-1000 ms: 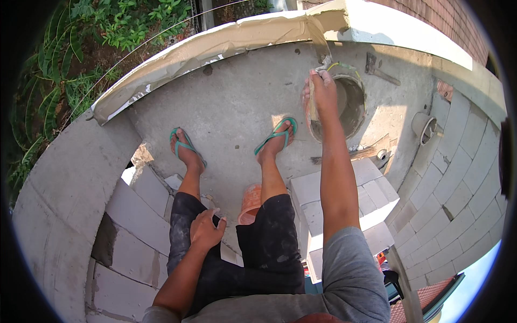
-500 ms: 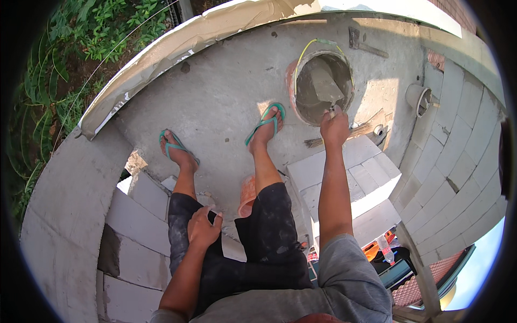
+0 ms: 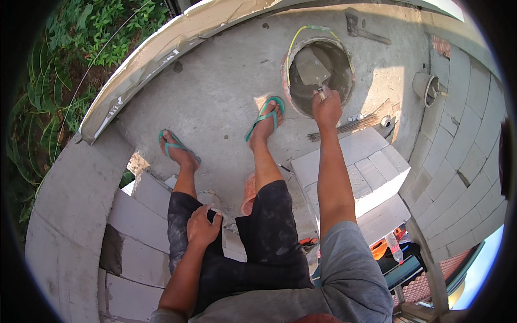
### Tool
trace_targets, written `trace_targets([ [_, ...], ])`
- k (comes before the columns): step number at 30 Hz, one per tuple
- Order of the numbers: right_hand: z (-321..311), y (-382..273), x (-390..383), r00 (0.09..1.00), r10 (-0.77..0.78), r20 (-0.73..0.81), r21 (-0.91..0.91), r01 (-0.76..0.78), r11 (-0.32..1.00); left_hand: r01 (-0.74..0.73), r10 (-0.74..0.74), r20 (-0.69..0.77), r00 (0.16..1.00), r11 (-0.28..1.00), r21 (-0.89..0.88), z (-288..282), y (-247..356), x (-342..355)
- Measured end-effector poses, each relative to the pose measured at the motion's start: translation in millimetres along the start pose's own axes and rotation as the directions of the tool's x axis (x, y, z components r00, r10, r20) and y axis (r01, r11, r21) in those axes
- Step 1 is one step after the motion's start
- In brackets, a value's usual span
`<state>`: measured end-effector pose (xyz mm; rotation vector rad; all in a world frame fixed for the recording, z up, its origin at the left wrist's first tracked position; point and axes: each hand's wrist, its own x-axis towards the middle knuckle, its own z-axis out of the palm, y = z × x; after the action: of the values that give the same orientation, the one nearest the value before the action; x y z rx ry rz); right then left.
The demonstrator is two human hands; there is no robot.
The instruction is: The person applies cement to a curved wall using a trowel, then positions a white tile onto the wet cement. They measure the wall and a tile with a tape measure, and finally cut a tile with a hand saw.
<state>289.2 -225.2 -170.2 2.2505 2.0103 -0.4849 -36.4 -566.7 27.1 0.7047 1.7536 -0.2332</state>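
Observation:
My right hand [image 3: 327,107] is closed round the handle of a trowel [image 3: 312,67] over the near rim of a bucket. The trowel's broad grey blade lies inside, against wet grey mortar [image 3: 338,70]. The bucket [image 3: 287,86] has a reddish wall crusted with mortar and a yellow-green handle raised at its far side. Resting on my left thigh, my left hand [image 3: 203,226] has its fingers partly curled and the thumb apart. Nothing shows plainly in it; its palm side is hidden.
Light blocks [image 3: 350,161] are stacked right of my legs. Beyond the bucket lies a hatchet-like tool [image 3: 366,31]. A small pail [image 3: 423,89] stands by the block wall [image 3: 458,145]. A stick broom [image 3: 344,128] lies near the stack. An orange bucket [image 3: 249,194] is between my legs.
My right hand has moved slightly left and away from me with the trowel, whose blade has shifted to the bucket's left side. My left hand stays on the thigh.

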Motion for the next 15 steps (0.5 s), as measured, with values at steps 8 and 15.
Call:
trace_targets([
  [8,19,35,-37,0.993,0.059,-0.104,0.417,-0.010,0.909,-0.011,0.011,0.004,1.000,0.999,0.045,1,6,0],
  [15,19,37,-63,0.974,0.159,-0.160,0.526,-0.052,0.849,-0.030,0.029,0.006,1.000,0.997,0.076,1,2,2],
])
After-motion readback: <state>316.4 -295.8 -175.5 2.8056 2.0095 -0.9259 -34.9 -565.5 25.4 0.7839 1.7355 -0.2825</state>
